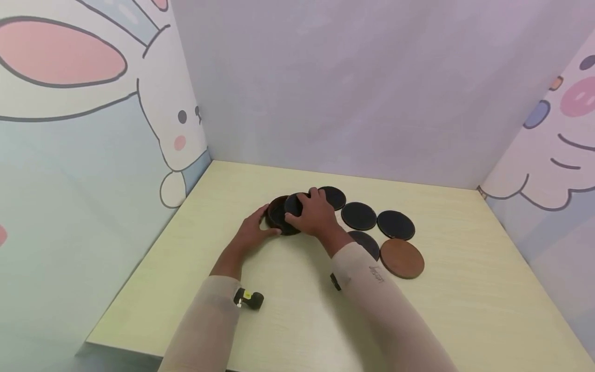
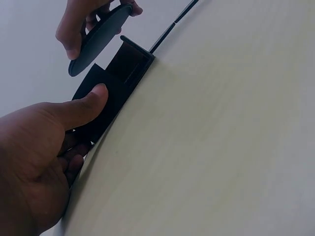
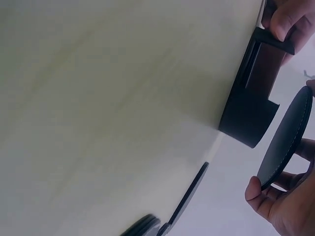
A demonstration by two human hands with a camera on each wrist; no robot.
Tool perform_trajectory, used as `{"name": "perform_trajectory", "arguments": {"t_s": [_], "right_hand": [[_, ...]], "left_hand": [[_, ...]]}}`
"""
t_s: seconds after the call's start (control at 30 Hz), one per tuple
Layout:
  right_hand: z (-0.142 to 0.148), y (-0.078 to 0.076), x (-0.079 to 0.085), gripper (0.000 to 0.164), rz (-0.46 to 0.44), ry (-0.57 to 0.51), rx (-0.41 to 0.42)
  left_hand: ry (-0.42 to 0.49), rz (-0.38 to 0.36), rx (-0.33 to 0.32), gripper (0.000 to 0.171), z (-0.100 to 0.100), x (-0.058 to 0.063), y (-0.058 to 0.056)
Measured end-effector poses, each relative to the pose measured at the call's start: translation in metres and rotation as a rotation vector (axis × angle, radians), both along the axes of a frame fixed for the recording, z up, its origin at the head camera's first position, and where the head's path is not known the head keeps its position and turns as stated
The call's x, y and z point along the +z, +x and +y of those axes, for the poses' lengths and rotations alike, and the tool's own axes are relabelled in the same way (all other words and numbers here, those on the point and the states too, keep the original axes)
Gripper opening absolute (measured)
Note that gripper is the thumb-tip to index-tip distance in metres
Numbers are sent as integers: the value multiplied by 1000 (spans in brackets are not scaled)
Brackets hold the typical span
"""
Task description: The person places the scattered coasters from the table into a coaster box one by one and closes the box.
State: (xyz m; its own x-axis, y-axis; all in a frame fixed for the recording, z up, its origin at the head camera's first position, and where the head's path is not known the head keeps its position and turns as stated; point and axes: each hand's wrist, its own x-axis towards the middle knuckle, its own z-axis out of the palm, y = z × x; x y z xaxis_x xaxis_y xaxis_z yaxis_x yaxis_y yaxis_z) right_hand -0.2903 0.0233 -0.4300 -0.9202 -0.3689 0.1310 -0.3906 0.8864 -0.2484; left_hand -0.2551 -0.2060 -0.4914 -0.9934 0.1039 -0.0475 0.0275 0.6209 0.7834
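Observation:
My left hand (image 1: 251, 233) holds a dark round coaster holder (image 1: 277, 214) on the table, thumb on its near side. In the left wrist view, the thumb of that hand (image 2: 39, 142) presses the outer wall of the holder (image 2: 118, 96), which has a cut-out in its side. My right hand (image 1: 317, 216) pinches a round black coaster (image 1: 293, 205) by its edges. The right wrist view shows this coaster (image 3: 284, 140), with stitching along its rim, tilted and apart from the holder (image 3: 248, 118). How much lies inside the holder cannot be made out.
Right of the hands lie several black coasters (image 1: 359, 216) flat on the pale table (image 1: 288, 330). A brown coaster (image 1: 402, 258) lies nearest the right forearm. A wall (image 1: 344, 103) rises behind the table, with rabbit-patterned panels at both sides.

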Motion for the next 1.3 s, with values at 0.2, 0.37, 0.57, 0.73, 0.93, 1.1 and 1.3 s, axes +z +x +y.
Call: {"name": "perform_trajectory", "arguments": {"t_s": [0.2, 0.37, 0.57, 0.73, 0.93, 1.1, 1.3], "right_hand": [[-13, 2, 1, 75, -4, 31, 15], [-20, 1, 0, 73, -14, 70, 14], [-30, 1, -1, 71, -15, 120, 16], [-38, -2, -4, 69, 13, 142, 17], [-43, -1, -5, 69, 20, 145, 25], [-44, 0, -5, 68, 17, 157, 20], [-44, -2, -5, 73, 16, 174, 26]], "left_hand": [[26, 7, -11, 97, 2, 0, 2], [40, 3, -11, 97, 3, -2, 1], [52, 0, -2, 96, 4, -1, 2], [54, 2, -3, 96, 3, -1, 1], [54, -10, 7, 96, 3, 3, 2], [61, -8, 8, 94, 3, 3, 3], [55, 3, 6, 94, 1, 1, 4]]}}
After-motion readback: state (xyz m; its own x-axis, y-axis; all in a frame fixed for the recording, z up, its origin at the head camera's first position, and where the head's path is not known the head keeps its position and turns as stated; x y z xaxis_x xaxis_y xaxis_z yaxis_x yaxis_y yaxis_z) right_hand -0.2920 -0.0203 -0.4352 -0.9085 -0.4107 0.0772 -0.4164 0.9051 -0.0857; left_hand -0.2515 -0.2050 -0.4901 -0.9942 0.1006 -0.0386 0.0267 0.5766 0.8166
